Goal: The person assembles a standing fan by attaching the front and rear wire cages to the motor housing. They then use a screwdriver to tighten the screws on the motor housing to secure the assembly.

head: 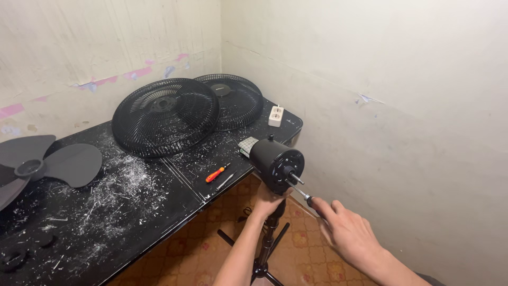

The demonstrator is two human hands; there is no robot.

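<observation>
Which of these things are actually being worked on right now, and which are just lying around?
In use:
- fan motor housing on its stand
- left hand steadying it from below
- right hand holding a screwdriver to the housing's front

Lying about on the black table:
- two fan grilles
- grey fan blade
- orange screwdriver
- white power strip

Black table (159,196): grilles (165,116), blade (47,161), screwdriver (217,173)

On the surface (159,201), two fan grilles (165,116) overlap at the back, a power strip (275,115) to their right. A fan blade (47,161) lies far left, a screwdriver (217,173) near the front edge. The motor housing (276,163) stands off the surface's right end, above the floor (211,249).
</observation>
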